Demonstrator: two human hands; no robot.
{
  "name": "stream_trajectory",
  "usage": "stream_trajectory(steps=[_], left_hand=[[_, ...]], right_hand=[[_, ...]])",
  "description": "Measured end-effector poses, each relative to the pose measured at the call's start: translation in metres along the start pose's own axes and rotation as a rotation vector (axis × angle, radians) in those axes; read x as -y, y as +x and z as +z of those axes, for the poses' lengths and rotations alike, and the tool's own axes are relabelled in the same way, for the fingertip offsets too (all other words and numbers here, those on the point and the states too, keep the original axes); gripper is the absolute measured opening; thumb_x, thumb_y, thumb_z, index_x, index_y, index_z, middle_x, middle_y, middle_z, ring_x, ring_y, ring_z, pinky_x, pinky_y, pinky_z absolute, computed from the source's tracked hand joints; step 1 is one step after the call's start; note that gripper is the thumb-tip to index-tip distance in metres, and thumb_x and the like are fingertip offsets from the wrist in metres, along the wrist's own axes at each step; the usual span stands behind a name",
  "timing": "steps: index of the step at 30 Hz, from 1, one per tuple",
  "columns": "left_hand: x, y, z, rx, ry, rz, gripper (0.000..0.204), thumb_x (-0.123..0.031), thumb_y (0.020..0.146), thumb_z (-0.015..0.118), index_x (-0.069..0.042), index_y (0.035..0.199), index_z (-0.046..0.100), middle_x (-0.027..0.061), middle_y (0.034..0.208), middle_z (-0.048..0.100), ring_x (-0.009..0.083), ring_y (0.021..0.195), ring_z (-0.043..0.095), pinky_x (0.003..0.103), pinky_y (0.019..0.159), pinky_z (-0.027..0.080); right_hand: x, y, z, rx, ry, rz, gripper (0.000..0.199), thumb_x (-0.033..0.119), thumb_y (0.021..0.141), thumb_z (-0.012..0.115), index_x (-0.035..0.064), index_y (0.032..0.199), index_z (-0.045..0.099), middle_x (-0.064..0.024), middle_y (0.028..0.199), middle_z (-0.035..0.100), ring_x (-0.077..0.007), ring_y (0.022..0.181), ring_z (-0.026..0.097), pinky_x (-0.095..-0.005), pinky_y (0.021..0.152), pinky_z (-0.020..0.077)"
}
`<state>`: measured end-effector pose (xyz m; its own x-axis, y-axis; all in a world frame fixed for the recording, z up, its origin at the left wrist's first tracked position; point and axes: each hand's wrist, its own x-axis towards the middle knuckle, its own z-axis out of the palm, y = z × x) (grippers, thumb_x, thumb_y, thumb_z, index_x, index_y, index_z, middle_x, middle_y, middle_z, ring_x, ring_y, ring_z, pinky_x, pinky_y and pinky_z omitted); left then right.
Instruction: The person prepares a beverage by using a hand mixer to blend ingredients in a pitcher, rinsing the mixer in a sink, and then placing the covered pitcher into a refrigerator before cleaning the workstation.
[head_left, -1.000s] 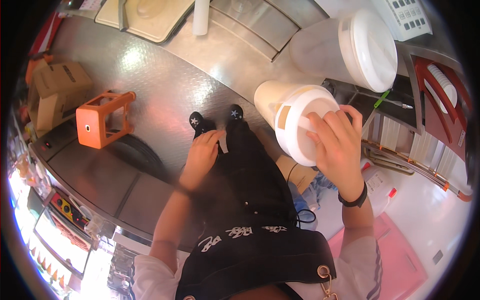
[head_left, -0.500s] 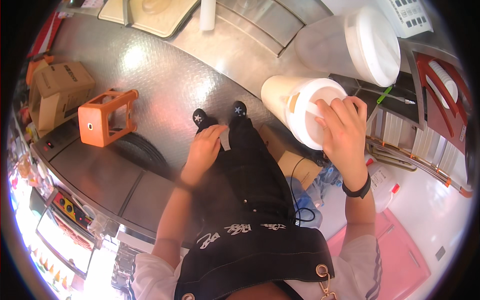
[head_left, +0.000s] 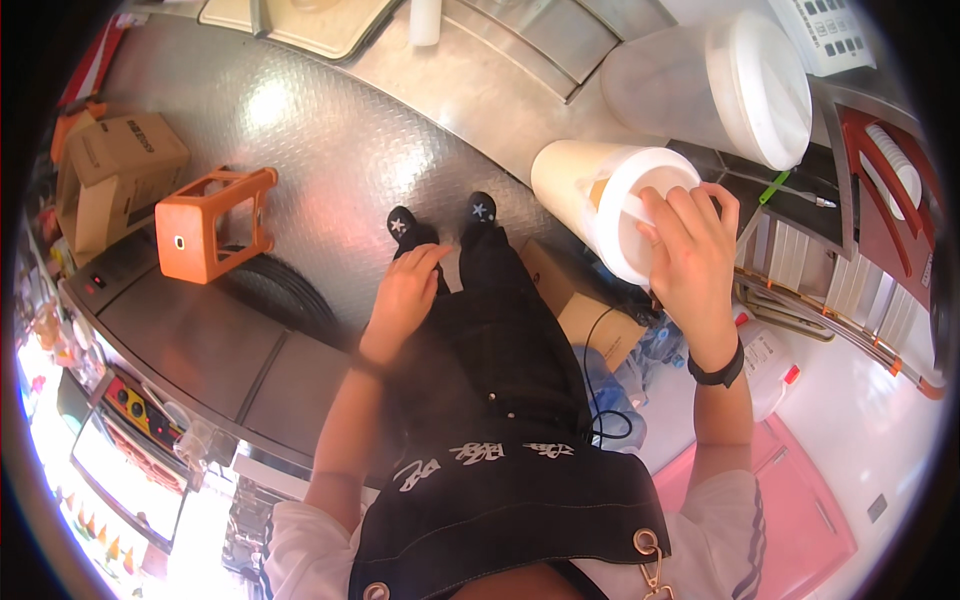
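A cream-coloured tall container (head_left: 565,180) with a thick white lid (head_left: 620,235) stands at the edge of the steel counter, right of centre. My right hand (head_left: 695,255), a dark band on its wrist, curls its fingers over the lid's right side and into its recessed middle. Just what the fingertips grip there is partly hidden. My left hand (head_left: 403,300) hangs in front of my dark apron, fingers loosely stretched out and nothing visible in them. Behind the cream container stands a larger translucent bucket (head_left: 660,85) with a white lid (head_left: 765,90).
The steel counter (head_left: 480,95) carries a cutting board (head_left: 300,25) and a white cylinder (head_left: 425,22). At left, an orange frame (head_left: 190,240) sits on a low steel unit (head_left: 190,350), near a cardboard box (head_left: 120,170). Cartons (head_left: 600,325) and plastic bottles (head_left: 625,390) lie under the counter's right side.
The view has shifted slightly. My right hand stays at the lid, its fingers reaching a little further over the recess. My left hand keeps nearly the same place.
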<state>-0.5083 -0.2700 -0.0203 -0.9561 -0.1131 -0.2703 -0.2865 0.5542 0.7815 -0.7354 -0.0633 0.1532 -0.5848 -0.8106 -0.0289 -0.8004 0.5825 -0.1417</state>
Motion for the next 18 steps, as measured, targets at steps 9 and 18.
stream_trajectory(steps=[9,18], left_hand=[[-0.001,-0.002,0.008,-0.034,0.023,0.059,0.037,0.002,0.078,0.054,-0.006,0.113,0.057,0.0103,0.109,0.059,0.0299,0.1,0.056,0.04,0.087,0.045],[-0.028,-0.004,-0.016,-0.034,-0.007,0.02,0.036,0.002,0.079,0.053,-0.006,0.114,0.058,0.0118,0.109,0.059,0.0309,0.102,0.056,0.04,0.088,0.044]], right_hand=[[-0.002,0.0,0.009,-0.023,0.013,-0.017,0.023,0.003,0.075,0.063,0.0053,0.098,0.059,-0.0041,0.087,0.053,-0.0228,0.083,0.053,-0.0447,0.092,0.0353],[-0.046,-0.041,0.028,-0.577,0.623,0.326,0.031,0.007,0.08,0.061,0.0027,0.11,0.057,-0.0108,0.108,0.056,-0.0266,0.11,0.05,-0.0372,0.098,0.0368]])
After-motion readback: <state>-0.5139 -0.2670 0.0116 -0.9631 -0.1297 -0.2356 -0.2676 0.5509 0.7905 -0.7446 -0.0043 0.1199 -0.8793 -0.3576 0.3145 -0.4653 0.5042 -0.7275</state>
